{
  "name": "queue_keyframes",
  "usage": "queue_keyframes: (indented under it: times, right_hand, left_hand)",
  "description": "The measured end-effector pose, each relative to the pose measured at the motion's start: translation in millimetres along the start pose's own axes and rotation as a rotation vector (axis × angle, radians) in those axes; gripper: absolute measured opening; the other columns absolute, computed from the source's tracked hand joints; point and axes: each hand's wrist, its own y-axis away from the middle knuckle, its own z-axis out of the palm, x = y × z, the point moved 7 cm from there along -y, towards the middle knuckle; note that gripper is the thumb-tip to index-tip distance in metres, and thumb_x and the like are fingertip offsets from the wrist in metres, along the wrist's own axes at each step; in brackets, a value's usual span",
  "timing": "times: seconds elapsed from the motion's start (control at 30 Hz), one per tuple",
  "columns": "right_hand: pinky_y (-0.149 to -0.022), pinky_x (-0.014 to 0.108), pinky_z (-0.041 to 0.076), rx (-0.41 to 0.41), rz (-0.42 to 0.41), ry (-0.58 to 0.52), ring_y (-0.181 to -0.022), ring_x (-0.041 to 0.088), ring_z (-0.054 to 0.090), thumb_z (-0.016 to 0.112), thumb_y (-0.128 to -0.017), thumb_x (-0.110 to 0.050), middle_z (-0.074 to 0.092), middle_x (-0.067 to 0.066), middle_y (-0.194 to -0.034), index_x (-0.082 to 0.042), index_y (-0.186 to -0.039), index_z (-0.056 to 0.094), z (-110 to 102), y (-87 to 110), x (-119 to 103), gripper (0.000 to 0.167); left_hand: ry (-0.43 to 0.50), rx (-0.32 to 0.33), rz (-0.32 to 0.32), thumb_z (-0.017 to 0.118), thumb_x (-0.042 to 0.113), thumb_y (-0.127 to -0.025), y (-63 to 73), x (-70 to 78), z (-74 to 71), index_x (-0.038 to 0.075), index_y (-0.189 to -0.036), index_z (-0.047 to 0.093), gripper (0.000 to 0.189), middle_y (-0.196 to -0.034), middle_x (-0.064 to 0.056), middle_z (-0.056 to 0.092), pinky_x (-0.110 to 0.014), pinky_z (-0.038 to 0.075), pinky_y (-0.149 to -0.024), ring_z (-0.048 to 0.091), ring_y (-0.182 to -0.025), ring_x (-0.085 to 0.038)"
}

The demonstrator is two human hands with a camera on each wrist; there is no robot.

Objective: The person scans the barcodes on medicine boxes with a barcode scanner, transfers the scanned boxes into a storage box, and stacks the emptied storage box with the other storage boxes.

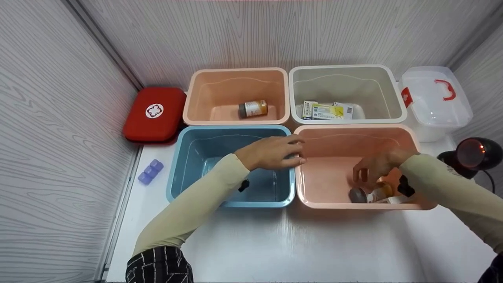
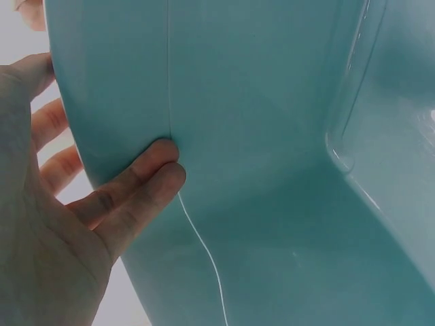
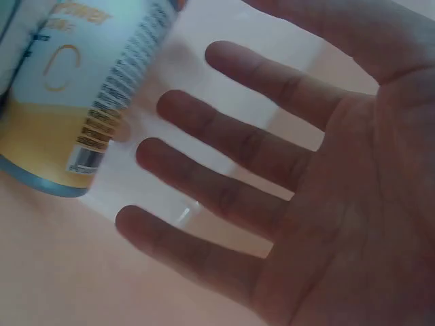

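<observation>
My left hand (image 1: 271, 152) reaches across the blue bin (image 1: 232, 204) to its right rim, beside the pink bin (image 1: 353, 206). Two fingertips (image 2: 160, 163) lie along the bin wall in the left wrist view, the other fingers beyond its edge. My right hand (image 1: 379, 165) is lowered into the pink bin. Below it lies a dark-capped bottle (image 1: 381, 192) next to a white box (image 1: 399, 199). Spread fingers (image 3: 224, 136) hold nothing in the right wrist view, where the bottle's orange-and-white label (image 3: 68, 75) with a barcode shows close by.
An orange bin (image 1: 204, 118) behind has a brown-capped bottle (image 1: 254, 108) on its side. The grey-white bin (image 1: 397, 114) holds several medicine boxes (image 1: 328, 111). Around them are a red first-aid case (image 1: 157, 125), a purple pill organizer (image 1: 151, 171), a clear-lidded kit (image 1: 436, 102) and a black device (image 1: 477, 155).
</observation>
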Motion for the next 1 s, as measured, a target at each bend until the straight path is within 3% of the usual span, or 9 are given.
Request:
queue_keyframes:
  times: [0.17,0.4,0.53,0.63,0.77,0.9,1.0]
  right_hand:
    - [-0.098,0.057,0.056,0.001,0.137,-0.167,-0.123,0.037,0.052,0.098,-0.075,-0.02,0.064,0.008,-0.126,-0.025,-0.13,0.074,10.8,2.1,6.0,0.06]
    - [-0.109,0.068,0.046,0.005,0.124,-0.125,-0.127,0.039,0.049,0.099,-0.077,-0.022,0.065,0.008,-0.128,-0.024,-0.133,0.073,13.8,1.9,4.0,0.061]
    - [-0.11,0.072,0.044,0.04,0.181,-0.248,-0.13,0.043,0.045,0.104,-0.069,-0.021,0.064,0.01,-0.131,-0.023,-0.135,0.074,14.7,4.5,7.2,0.073]
    - [-0.106,0.066,0.049,0.006,0.129,-0.149,-0.125,0.037,0.05,0.102,-0.072,-0.022,0.067,0.008,-0.125,-0.023,-0.133,0.074,16.4,-1.1,1.5,0.068]
    - [-0.099,0.055,0.055,-0.032,0.021,0.063,-0.113,0.027,0.056,0.097,-0.081,-0.024,0.067,0.004,-0.113,-0.022,-0.128,0.071,15.5,-11.5,-6.3,0.054]
    - [-0.098,0.054,0.054,0.005,-0.025,0.141,-0.112,0.026,0.057,0.093,-0.087,-0.025,0.067,0.003,-0.113,-0.02,-0.127,0.07,10.8,-14.9,-9.0,0.046]
    - [-0.107,0.064,0.048,0.11,0.022,0.041,-0.12,0.03,0.055,0.091,-0.09,-0.025,0.067,0.002,-0.124,-0.024,-0.131,0.074,1.8,-11.4,-6.8,0.045]
  left_hand:
    - [0.014,0.0,0.005,0.045,0.055,-0.113,-0.1,2.5,-1.2,0.021,-0.148,0.066,0.052,-0.173,-0.006,0.04,-0.047,0.046,-0.126,0.054,-0.145,-0.026]
    - [0.016,-0.002,-0.004,0.046,0.055,-0.113,-0.2,2.4,-1.5,0.023,-0.148,0.065,0.05,-0.174,-0.005,0.039,-0.047,0.045,-0.126,0.053,-0.147,-0.025]
    - [0.014,-0.001,-0.001,0.047,0.054,-0.113,-1.0,3.0,-1.9,0.022,-0.148,0.065,0.051,-0.174,-0.005,0.039,-0.047,0.044,-0.127,0.053,-0.148,-0.026]
    - [0.001,-0.009,-0.004,0.046,0.054,-0.114,-1.2,3.5,-2.0,0.022,-0.147,0.066,0.05,-0.174,-0.006,0.039,-0.046,0.044,-0.127,0.052,-0.148,-0.026]
    - [-0.004,-0.018,-0.005,0.046,0.054,-0.114,-1.4,4.3,-2.3,0.023,-0.145,0.066,0.049,-0.174,-0.006,0.038,-0.047,0.043,-0.128,0.051,-0.149,-0.026]
    - [-0.001,-0.012,0.002,0.047,0.053,-0.114,-1.0,5.0,-3.7,0.023,-0.145,0.066,0.047,-0.174,-0.007,0.039,-0.048,0.044,-0.127,0.052,-0.148,-0.027]
    - [-0.001,-0.017,0.003,0.046,0.053,-0.114,-0.4,4.3,-3.7,0.024,-0.144,0.066,0.047,-0.173,-0.006,0.039,-0.047,0.044,-0.127,0.053,-0.147,-0.026]
